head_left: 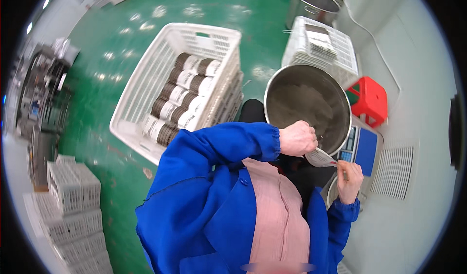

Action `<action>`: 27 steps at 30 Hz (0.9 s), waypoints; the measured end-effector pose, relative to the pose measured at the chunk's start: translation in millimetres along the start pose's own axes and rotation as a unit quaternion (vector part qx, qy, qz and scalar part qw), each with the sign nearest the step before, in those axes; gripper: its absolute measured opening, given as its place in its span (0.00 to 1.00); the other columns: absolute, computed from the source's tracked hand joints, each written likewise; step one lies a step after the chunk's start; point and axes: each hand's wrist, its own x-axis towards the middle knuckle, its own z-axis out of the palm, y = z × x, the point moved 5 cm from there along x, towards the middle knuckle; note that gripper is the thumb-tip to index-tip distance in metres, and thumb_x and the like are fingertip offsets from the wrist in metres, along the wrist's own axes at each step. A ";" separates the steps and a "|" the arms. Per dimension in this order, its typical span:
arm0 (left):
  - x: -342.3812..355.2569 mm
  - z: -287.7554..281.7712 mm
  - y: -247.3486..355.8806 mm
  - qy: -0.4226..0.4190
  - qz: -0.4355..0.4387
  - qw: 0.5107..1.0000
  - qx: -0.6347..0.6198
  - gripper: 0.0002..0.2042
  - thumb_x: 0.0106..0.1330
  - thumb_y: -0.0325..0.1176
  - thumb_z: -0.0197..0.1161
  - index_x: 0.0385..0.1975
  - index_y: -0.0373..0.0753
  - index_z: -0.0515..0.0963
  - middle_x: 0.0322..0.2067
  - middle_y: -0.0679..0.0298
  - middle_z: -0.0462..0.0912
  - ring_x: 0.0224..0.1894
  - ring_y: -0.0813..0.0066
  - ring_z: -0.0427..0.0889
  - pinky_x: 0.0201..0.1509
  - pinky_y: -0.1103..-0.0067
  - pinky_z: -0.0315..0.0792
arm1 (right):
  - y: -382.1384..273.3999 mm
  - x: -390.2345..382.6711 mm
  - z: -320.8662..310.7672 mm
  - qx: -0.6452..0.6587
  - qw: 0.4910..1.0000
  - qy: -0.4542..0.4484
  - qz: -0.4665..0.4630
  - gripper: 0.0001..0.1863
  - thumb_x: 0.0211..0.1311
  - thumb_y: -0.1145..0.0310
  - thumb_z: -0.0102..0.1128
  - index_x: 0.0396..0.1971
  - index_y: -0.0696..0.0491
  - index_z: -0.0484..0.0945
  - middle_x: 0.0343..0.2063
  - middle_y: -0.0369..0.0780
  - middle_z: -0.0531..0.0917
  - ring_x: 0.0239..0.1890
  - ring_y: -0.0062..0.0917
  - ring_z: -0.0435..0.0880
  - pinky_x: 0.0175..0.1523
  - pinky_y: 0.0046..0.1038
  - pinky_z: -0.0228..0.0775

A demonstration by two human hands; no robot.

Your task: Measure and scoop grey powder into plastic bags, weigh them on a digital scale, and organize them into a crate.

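A large steel pot [351, 109] holding grey-brown powder [304, 104] stands before me. Over its near rim is my left hand [297, 138], its fingers curled into a closed grip. What they hold is mostly hidden. Below and right of that hand is a small white packet [320, 158] with a bit of red on it. My right hand [349, 180] pinches the packet's right end between thumb and fingers. Whether the left fingers also touch the packet, I cannot tell.
A white crate [141, 74] of dark, paper-banded rolls [177, 96] stands at left. Right of the pot are a red stool [372, 101] and a blue-topped scale [366, 152]. Beyond it are another white crate [345, 45] and a steel pot [314, 6]. Stacked crates [75, 215] sit lower left.
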 end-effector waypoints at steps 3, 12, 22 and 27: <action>-28.5 -66.6 -21.3 -0.018 -0.075 0.996 0.042 0.06 0.44 0.35 0.65 0.19 0.42 0.77 0.22 0.64 0.80 0.29 0.63 0.82 0.33 0.68 0.76 | -4.6 28.5 23.5 0.057 0.998 0.016 -0.018 0.08 0.54 0.83 0.65 0.35 0.58 0.82 0.37 0.44 0.87 0.36 0.36 0.85 0.43 0.32 0.74; -197.6 -285.9 -94.3 0.204 -0.550 0.801 0.123 0.13 0.66 0.38 0.57 0.26 0.36 0.83 0.19 0.52 0.81 0.24 0.52 0.82 0.32 0.65 0.76 | -6.9 30.3 126.9 0.081 0.991 -0.105 -0.010 0.08 0.58 0.79 0.63 0.38 0.58 0.80 0.34 0.47 0.84 0.35 0.41 0.84 0.42 0.35 0.75; -480.9 -205.9 -182.6 0.450 -0.737 0.501 -0.047 0.19 0.72 0.39 0.56 0.25 0.30 0.82 0.25 0.60 0.87 0.26 0.78 0.84 0.31 0.80 0.76 | 2.4 -5.0 177.5 0.100 0.974 -0.200 0.029 0.04 0.60 0.75 0.61 0.35 0.57 0.82 0.32 0.45 0.84 0.34 0.41 0.85 0.41 0.36 0.76; -666.1 -176.0 -168.1 0.385 -0.822 0.405 0.113 0.20 0.67 0.49 0.58 0.34 0.35 0.85 0.33 0.51 0.88 0.38 0.60 0.88 0.48 0.67 0.78 | -3.0 -1.8 203.2 0.131 0.964 -0.229 0.001 0.05 0.61 0.74 0.61 0.35 0.57 0.82 0.32 0.46 0.85 0.35 0.42 0.85 0.41 0.36 0.77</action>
